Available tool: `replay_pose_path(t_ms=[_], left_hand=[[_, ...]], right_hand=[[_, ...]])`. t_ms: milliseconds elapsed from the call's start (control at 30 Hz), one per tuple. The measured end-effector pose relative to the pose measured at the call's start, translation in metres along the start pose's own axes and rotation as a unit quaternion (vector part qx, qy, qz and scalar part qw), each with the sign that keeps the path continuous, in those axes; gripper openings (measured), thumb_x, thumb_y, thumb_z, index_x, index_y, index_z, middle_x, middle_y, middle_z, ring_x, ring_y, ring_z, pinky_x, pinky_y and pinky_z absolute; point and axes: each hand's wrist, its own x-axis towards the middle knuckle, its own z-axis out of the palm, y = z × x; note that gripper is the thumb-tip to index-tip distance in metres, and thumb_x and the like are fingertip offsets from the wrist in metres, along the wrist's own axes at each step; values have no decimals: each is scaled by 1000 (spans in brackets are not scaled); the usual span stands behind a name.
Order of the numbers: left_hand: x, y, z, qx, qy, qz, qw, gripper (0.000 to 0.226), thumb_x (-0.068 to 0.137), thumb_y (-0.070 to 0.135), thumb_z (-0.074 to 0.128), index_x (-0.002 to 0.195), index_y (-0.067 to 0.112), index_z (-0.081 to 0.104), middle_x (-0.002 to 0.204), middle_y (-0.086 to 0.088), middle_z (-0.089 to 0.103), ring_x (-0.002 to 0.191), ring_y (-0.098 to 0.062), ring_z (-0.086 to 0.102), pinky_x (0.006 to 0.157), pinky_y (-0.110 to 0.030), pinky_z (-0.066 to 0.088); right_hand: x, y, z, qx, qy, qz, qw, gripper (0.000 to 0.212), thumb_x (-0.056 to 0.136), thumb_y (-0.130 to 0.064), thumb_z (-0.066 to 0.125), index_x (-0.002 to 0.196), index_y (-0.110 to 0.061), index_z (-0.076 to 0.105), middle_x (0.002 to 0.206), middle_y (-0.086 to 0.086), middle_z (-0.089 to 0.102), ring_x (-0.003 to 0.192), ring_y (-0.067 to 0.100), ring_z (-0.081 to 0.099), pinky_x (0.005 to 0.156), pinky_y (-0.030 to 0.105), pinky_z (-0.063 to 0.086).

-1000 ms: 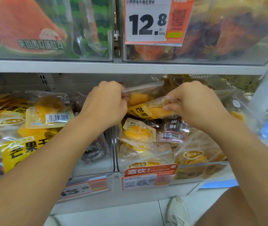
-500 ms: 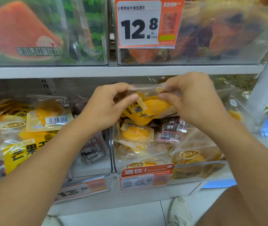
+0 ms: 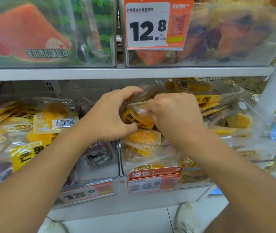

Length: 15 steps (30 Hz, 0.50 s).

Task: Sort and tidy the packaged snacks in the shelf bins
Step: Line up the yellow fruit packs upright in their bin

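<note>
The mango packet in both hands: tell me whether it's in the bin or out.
Held up, not set down: the mango packet is pinched between left hand and right hand, above the packets in the bin.

A grey metal shelf board (image 3: 134, 74) spans above pale floor tiles (image 3: 125, 222).

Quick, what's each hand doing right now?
Left hand: fingers and thumb curled round the yellow mango packet.
Right hand: pinches the same packet's top edge.

I see bright, even overhead light, soft shadows under the shelf board (image 3: 134, 74), glare on the clear bins (image 3: 226, 63), blurred price tags (image 3: 85, 193) near, edges bowed.
</note>
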Motion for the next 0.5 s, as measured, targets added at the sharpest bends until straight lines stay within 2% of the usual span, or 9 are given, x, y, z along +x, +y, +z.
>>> replay_pose_path(t_ms=[33,67,133,167,233,333,433,500], left_hand=[[1,0,1,14,-1,13,1000,67,69,34,82,131,41,55,126,16,61,115,-2,55,98,-22,44],[3,1,3,24,3,16,1000,58,73,38,82,126,43,58,122,16,63,113,-5,57,96,-27,45],[9,1,4,58,29,-13,998,24,84,43,73,108,41,70,95,12,70,93,-13,64,81,-34,50],[10,2,2,92,38,-43,994,14,88,45,68,100,38,73,78,9,67,81,-17,63,71,-34,48],[12,3,-1,151,29,-83,985,19,93,46,62,90,31,75,61,8,55,67,-23,56,63,-33,40],[15,6,-4,188,11,-100,977,25,92,48,63,85,28,77,63,3,56,66,-26,55,63,-33,41],[16,7,-4,183,8,-112,977,22,90,48,66,86,29,78,62,3,56,65,-24,53,64,-33,43],[14,4,-3,169,14,-102,980,19,89,47,67,89,32,79,67,1,61,71,-24,58,67,-37,50]], right_hand=[[4,-3,5,12,4,4,1000,18,62,-3,80,64,-15,68,53,1,51,44,29,54,43,28,39],[9,-3,7,29,7,15,999,15,65,-5,80,69,-15,69,57,1,57,49,31,57,45,33,46],[15,0,3,105,-24,51,993,11,73,-16,80,79,-20,72,69,-3,66,65,25,63,59,41,55],[15,5,-4,146,-73,83,983,15,75,-23,82,86,-25,72,76,-7,68,73,19,65,68,40,57],[10,22,-19,124,-179,119,969,29,74,-32,85,99,-33,69,90,-12,69,87,15,66,78,36,56],[-4,47,-29,-28,-268,156,950,37,73,-38,84,107,-41,69,102,-9,69,96,22,63,76,33,51],[-3,56,-23,-15,-272,202,941,27,78,-42,80,104,-42,72,106,-7,70,95,24,63,76,35,50],[1,54,-18,-36,-251,190,948,14,83,-42,75,97,-39,73,94,-6,68,85,25,59,68,33,43]])
